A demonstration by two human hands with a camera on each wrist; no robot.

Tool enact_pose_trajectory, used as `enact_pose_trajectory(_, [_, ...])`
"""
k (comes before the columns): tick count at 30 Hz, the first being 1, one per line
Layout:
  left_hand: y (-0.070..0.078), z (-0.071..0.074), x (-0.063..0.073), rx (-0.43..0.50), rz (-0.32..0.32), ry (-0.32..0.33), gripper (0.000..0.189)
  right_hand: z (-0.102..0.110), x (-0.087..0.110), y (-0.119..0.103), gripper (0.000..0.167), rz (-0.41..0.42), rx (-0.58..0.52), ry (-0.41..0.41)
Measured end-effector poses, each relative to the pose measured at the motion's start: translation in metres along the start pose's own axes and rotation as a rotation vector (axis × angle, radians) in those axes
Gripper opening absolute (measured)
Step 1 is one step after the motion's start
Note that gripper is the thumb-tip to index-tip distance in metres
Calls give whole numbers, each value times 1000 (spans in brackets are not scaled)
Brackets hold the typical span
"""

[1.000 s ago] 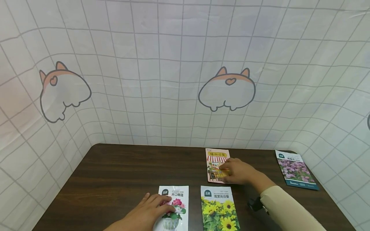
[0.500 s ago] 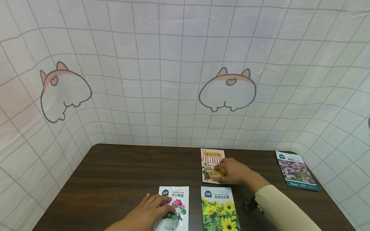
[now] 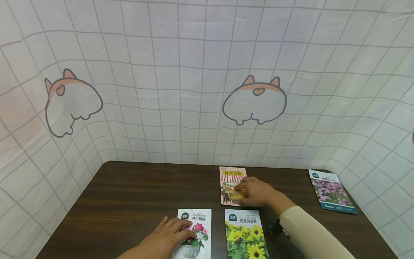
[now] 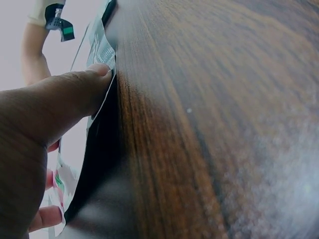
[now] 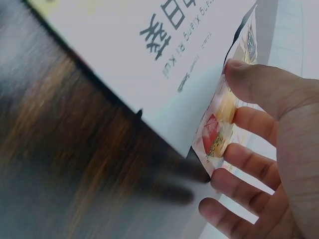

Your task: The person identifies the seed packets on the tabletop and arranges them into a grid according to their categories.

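A white flower seed packet (image 3: pixel 201 235) with pink blooms lies at the near middle of the table. My left hand (image 3: pixel 163 237) rests on its left side; up close in the left wrist view, the thumb touches the packet's edge. Farther back, my right hand (image 3: pixel 257 192) presses its fingers on the right part of a pink seed packet (image 3: pixel 230 180) with a striped awning picture. Its fingers are spread over the pink packet in the right wrist view, thumb at one edge. Just in front lies a yellow sunflower seed packet (image 3: pixel 245 233), untouched, right of the white one.
A purple-flower seed packet (image 3: pixel 333 190) lies askew near the right edge of the dark wooden table (image 3: pixel 129 194). Behind the table hangs a white grid-patterned curtain (image 3: pixel 181 90) that also closes off both sides.
My right hand has slid the pink packet leftward along the back of the table. The left hand and the other packets stay where they were.
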State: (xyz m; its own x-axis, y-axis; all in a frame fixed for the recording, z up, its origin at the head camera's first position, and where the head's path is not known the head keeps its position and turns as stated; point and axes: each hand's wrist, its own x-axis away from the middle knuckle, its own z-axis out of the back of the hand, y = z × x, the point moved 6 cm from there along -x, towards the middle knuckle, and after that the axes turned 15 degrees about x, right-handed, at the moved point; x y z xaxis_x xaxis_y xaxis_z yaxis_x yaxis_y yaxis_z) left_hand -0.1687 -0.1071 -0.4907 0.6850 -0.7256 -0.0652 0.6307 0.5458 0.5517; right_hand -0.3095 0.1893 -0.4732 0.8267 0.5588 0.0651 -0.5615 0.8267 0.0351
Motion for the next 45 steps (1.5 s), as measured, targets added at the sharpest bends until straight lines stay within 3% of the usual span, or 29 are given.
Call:
enact_pose_trajectory(17, [-2, -2, 1, 2, 24, -10, 76, 4, -13, -19, 49, 44, 5, 27])
enact_pose_trajectory(27, [1, 0, 1, -33, -32, 39, 74, 4, -23, -29, 50, 32, 33, 10])
enact_pose_trajectory(45, [1, 1, 0, -6, -7, 9, 75, 6, -40, -49, 50, 46, 60, -21])
